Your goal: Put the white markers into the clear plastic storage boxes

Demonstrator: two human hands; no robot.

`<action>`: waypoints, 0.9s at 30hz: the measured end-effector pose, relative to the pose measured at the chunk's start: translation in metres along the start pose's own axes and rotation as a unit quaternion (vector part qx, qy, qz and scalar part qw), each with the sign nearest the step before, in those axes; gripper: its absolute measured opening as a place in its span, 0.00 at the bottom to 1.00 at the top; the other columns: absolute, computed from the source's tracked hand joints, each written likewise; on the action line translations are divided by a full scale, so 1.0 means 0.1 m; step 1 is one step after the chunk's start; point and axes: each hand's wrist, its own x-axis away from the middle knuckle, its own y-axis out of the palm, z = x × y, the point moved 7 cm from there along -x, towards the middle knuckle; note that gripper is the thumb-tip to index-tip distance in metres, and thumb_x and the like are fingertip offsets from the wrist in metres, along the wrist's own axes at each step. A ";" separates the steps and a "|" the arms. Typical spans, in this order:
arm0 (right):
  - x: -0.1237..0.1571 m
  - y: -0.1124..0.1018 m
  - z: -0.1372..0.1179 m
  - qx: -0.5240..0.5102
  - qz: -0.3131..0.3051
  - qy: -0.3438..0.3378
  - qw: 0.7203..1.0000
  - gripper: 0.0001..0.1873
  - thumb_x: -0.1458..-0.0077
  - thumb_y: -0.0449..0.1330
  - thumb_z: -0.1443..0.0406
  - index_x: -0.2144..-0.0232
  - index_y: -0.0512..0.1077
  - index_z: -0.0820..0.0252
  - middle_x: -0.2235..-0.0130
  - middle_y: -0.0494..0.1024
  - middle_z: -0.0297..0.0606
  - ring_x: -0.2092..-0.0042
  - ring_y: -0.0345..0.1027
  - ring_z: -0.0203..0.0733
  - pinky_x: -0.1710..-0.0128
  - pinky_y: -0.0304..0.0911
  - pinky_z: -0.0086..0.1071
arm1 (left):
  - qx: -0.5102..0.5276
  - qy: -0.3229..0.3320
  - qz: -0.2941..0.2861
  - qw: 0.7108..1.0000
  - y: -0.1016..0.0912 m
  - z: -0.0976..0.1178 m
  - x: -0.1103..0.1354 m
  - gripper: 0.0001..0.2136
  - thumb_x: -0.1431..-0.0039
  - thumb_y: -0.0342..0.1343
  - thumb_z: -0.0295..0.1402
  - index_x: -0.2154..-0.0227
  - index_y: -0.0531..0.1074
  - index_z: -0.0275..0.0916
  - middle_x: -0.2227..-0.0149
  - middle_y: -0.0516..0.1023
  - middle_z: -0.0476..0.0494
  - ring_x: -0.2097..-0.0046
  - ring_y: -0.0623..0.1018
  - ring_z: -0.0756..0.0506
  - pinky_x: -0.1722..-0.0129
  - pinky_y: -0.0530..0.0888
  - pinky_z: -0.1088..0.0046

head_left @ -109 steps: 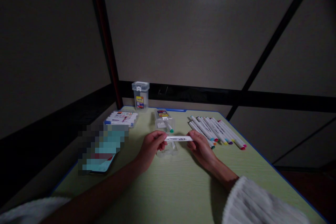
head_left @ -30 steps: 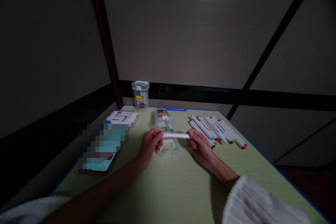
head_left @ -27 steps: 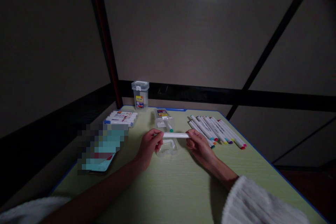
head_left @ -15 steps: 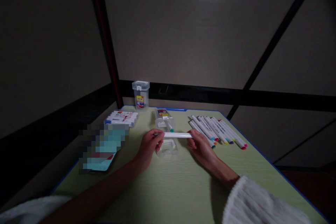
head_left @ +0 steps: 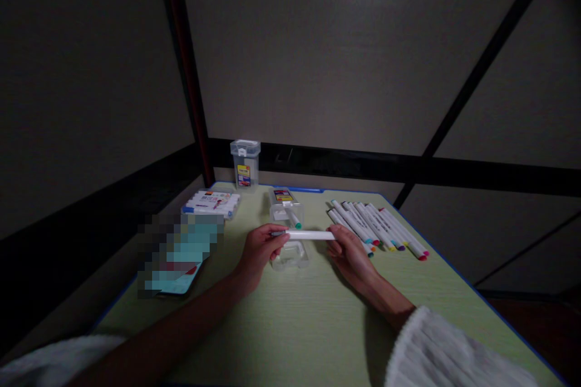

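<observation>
So there's a white marker (head_left: pixel 311 234) held level just above the table, ends hidden by fingers. Left hand (head_left: pixel 261 249) is pinching one end, right hand (head_left: pixel 351 251) the other. Below it is a clear plastic lid (head_left: pixel 290 263), and right behind that a clear case (head_left: pixel 282 211) on its side with a green-capped marker (head_left: pixel 294 217) at its mouth. Loose markers (head_left: pixel 374 224) are spread to the right; marker pack (head_left: pixel 211 204) and upright case (head_left: pixel 246 163) sit back left on the pale green table (head_left: pixel 290 326).

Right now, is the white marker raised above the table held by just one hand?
No: the left fingers grip the white marker toward one end, the right fingers toward the other.
</observation>
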 end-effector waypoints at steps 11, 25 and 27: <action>0.00 -0.03 0.01 -0.022 0.018 0.009 1.000 0.10 0.62 0.65 0.64 0.81 0.66 0.61 0.86 0.56 0.25 0.83 0.43 0.26 0.84 0.40 0.24 | -0.014 -0.025 0.020 0.999 -0.02 -0.04 0.02 0.13 0.55 0.54 0.40 0.82 0.62 0.36 0.88 0.61 0.57 0.87 0.57 0.58 0.87 0.52 0.82; 0.01 0.01 -0.01 -0.017 0.006 0.007 1.000 0.14 0.56 0.61 0.57 0.82 0.66 0.61 0.88 0.51 0.24 0.83 0.39 0.27 0.85 0.39 0.24 | -0.001 -0.009 0.040 0.999 -0.06 -0.01 0.00 0.11 0.60 0.58 0.37 0.82 0.65 0.34 0.86 0.64 0.54 0.84 0.61 0.57 0.84 0.56 0.81; 0.00 0.01 -0.01 -0.013 0.007 0.004 1.000 0.13 0.56 0.61 0.58 0.82 0.66 0.61 0.88 0.52 0.24 0.83 0.40 0.28 0.85 0.40 0.24 | -0.008 0.003 0.041 0.999 -0.06 0.02 0.01 0.10 0.59 0.58 0.36 0.80 0.66 0.34 0.86 0.65 0.54 0.83 0.62 0.57 0.84 0.57 0.81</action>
